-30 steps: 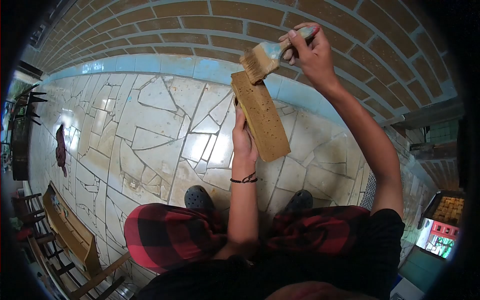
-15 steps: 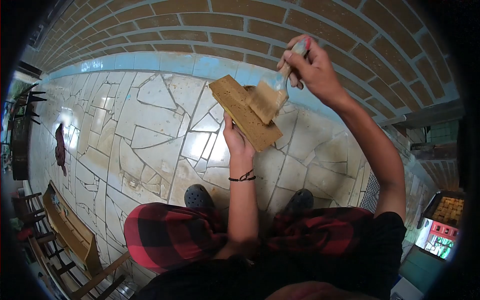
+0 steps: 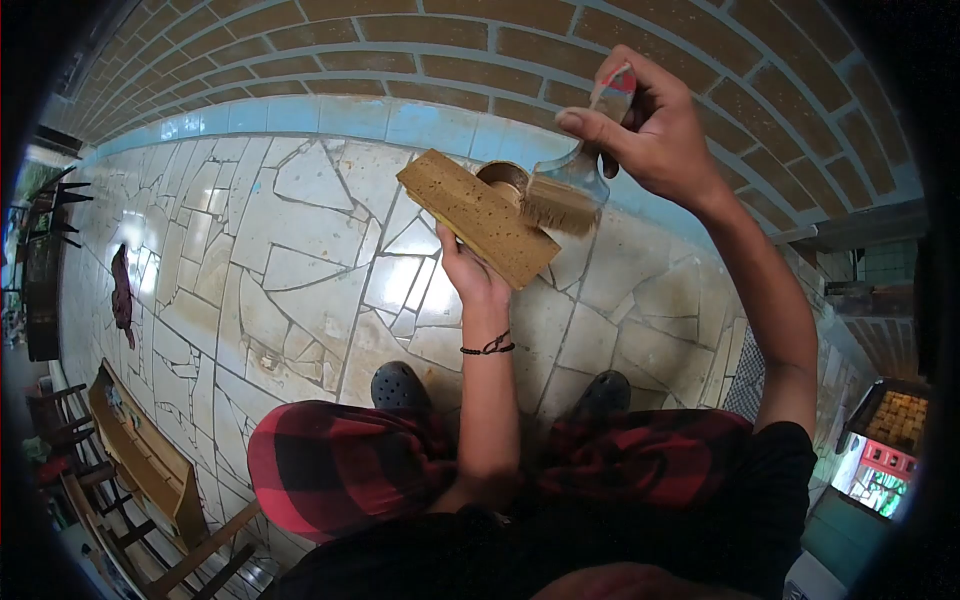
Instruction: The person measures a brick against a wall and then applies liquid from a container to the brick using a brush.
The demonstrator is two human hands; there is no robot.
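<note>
A flat tan board (image 3: 480, 218) with dark specks on its face lies tilted across my left hand (image 3: 470, 270), whose fingers hold it from below; most of them are hidden behind it. Raised at the upper right, my right hand (image 3: 650, 130) grips a wide paintbrush (image 3: 567, 195) by its paint-smeared handle, which has a red mark at the end. The brush's brown-stained bristles point down and overlap the board's right edge in this view. Behind the board, a round can (image 3: 503, 174) with brown inside shows partly.
A brick wall (image 3: 450, 85) with a light-blue base strip runs along the far side. Pale broken-tile floor (image 3: 310, 265) spreads beneath. A dark red cloth (image 3: 122, 290) lies at left, near wooden furniture (image 3: 145, 450). My shoes (image 3: 400, 387) are below the board.
My right hand and the paintbrush have moved up and right, off the middle of the board's face. The board has shifted slightly left and up, and the can shows more.
</note>
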